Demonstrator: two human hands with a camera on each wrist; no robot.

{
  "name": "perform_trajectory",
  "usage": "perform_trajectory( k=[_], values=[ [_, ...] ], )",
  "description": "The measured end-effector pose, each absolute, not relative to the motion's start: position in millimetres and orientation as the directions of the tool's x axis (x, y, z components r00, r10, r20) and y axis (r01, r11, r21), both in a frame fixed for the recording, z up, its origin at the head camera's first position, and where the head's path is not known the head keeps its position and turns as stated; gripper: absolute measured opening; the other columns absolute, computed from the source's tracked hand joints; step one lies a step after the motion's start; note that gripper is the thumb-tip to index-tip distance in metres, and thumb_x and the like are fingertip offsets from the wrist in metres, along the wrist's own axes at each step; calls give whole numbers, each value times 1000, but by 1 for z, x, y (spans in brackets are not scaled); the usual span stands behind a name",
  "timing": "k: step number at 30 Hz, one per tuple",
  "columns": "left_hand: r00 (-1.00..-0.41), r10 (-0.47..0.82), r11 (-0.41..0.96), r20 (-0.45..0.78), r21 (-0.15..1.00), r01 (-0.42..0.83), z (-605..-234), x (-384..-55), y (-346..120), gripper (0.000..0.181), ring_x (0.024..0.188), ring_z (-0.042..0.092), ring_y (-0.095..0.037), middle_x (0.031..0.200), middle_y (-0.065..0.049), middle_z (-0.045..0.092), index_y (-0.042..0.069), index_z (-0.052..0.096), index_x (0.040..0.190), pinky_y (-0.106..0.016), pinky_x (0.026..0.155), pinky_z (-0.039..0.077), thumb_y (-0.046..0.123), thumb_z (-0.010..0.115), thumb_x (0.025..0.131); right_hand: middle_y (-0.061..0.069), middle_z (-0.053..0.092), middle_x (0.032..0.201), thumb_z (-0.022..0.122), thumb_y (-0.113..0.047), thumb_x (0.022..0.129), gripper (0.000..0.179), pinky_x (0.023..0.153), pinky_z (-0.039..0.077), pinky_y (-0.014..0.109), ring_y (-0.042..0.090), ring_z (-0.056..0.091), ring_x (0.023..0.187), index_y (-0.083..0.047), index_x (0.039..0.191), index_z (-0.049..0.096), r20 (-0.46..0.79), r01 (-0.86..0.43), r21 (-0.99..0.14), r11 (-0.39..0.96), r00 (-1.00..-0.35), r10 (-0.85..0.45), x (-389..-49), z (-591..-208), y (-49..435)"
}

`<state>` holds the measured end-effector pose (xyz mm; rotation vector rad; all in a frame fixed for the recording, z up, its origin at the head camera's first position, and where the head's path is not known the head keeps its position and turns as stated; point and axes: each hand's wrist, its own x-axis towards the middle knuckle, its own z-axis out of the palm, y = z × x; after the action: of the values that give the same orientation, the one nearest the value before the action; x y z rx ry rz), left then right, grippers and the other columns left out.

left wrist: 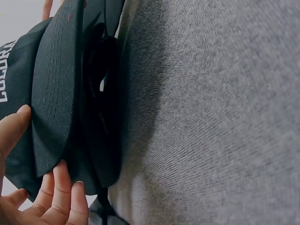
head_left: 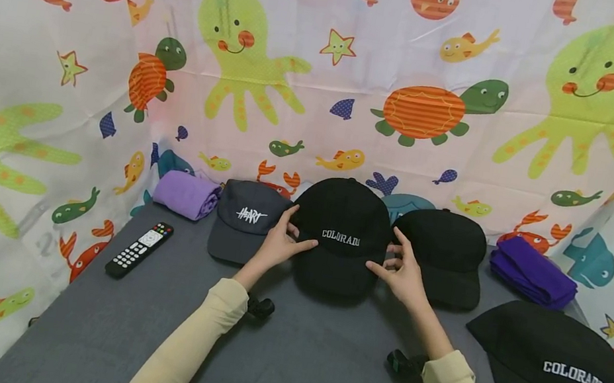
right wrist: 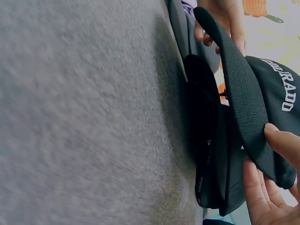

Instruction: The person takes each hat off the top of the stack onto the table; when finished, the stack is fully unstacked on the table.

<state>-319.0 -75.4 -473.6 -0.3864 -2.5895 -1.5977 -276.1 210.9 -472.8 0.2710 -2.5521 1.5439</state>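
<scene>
A black baseball cap (head_left: 347, 214) with white COLORADO lettering faces me, upright, in the middle of the head view. My left hand (head_left: 282, 241) pinches its left side where brim meets crown, thumb on the front. At the opposite side my right hand (head_left: 404, 270) grips it the same way. Both wrist views show fingers curled under the brim (left wrist: 56, 89). Another dark cap (right wrist: 204, 136) sits low on the table just behind the held one, mostly hidden by it in the head view.
Left of the held cap are a grey HEART cap (head_left: 244, 222), a lilac folded cloth (head_left: 186, 194) and a remote control (head_left: 139, 250). To its right stand a plain black cap (head_left: 441, 256), a purple folded cloth (head_left: 533, 271) and a second COLORADO cap (head_left: 549, 377). A patterned curtain (head_left: 313, 152) encloses the grey table (head_left: 309, 366).
</scene>
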Motion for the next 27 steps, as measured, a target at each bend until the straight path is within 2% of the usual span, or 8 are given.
perform_trajectory(
  k=[7,15,20,27],
  values=[
    [-966,186,442,180,863,246,-468,-310,-83,94,57,49,-14,85,-8,52,19,20,147,-27,57,42,35,77,75,16,46,116,74,-21,80,88,65,50,29,26,60,84,-21,148,19,217,-239,-866,438,-971,-101,-266,-470,207],
    [-968,209,439,142,870,222,-464,-300,-95,98,55,43,-15,76,-3,52,23,19,147,-28,54,37,38,79,72,18,45,115,73,-14,80,85,61,49,28,25,61,81,-14,147,21,225,-264,-877,402,-964,-141,-246,-455,200],
    [-968,219,449,119,869,208,-463,-294,-104,93,54,45,-15,73,-2,52,24,26,144,-28,55,39,40,80,70,15,45,113,73,-16,80,84,61,49,27,14,61,76,-19,147,22,224,-266,-889,373,-962,-153,-245,-463,197],
    [-968,230,450,99,871,196,-459,-281,-116,88,58,49,-15,72,-2,53,20,32,139,-29,59,42,39,81,68,16,43,115,74,-14,79,84,60,48,27,16,60,75,-21,146,23,192,-240,-908,343,-967,-169,-235,-460,188]
  ],
)
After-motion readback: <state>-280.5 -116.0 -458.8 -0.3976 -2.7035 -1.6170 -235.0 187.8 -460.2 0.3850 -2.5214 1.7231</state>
